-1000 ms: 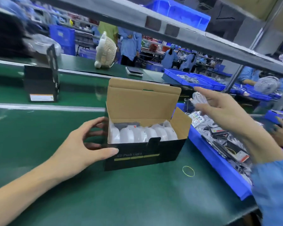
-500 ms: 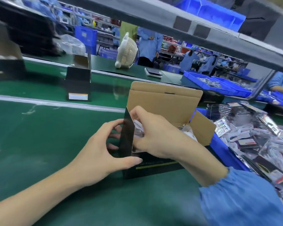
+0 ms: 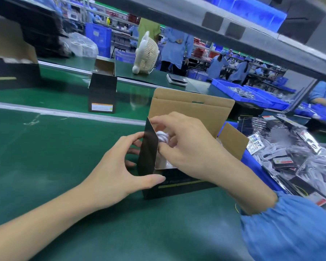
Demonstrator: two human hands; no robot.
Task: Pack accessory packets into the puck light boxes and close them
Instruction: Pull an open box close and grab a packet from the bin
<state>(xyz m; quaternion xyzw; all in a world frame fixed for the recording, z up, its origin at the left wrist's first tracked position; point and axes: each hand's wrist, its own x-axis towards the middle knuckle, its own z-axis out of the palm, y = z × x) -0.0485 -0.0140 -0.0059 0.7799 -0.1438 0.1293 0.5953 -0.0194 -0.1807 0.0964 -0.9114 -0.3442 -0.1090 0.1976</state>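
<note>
1. The open box [image 3: 179, 178] sits on the green tabletop [image 3: 55, 147], its brown lid [image 3: 192, 108] standing up at the back.
2. My left hand [image 3: 113, 174] grasps the box's left end, thumb on the front wall, fingers by the raised black side flap [image 3: 149, 151].
3. My right hand [image 3: 188, 147] reaches into the box, pinching a white packet [image 3: 163, 137] just inside that flap.
4. Right of the box, a blue bin [image 3: 252, 162] holds more packets.
5. Behind the box, a second black box [image 3: 102, 95] stands upright; farther back are a white fan [image 3: 147, 53] and workers in blue coats.
</note>
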